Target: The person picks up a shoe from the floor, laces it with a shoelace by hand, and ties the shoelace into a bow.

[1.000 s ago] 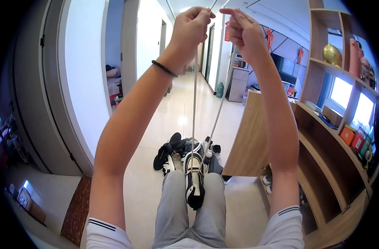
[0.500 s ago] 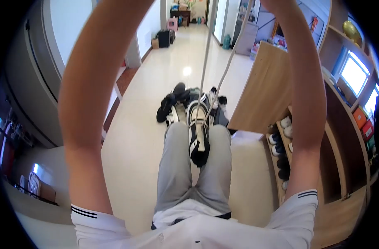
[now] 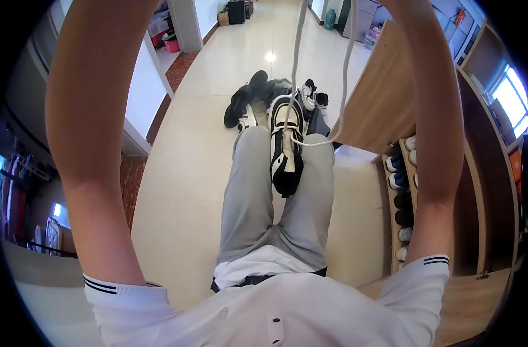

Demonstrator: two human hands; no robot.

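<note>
**Tiled floor of a hallway, head view: a shoe between two knees, its lace drawn upward**

Head view. Pale glossy floor tiles (image 3: 183, 173) run from the seated wearer toward the far end of the hallway, where a dark box (image 3: 236, 11) and a teal bottle (image 3: 330, 19) stand. Through my feed I see the black-and-white shoe (image 3: 287, 165) between the knees of the gray trousers (image 3: 246, 191), its toe directed away from the body and its dark ankle opening nearer the wearer.

Two strands of a pale lace (image 3: 296, 58) rise from the shoe and leave by the top edge. The left strand climbs nearly straight; the right strand sags in a loose curve over the right knee before turning upward.

The left arm (image 3: 96, 121) and right arm (image 3: 436, 121) are raised to either side. Both hands lie beyond the upper border, so I cannot tell how far the fingers are closed or whether they have hold of the lace.

Beyond the knees, a heap of footwear (image 3: 239, 107) lies on the floor. At right, a wooden cabinet door (image 3: 376, 95) stands open near a rack (image 3: 386, 199) bearing several pairs (image 3: 398, 181).
</note>
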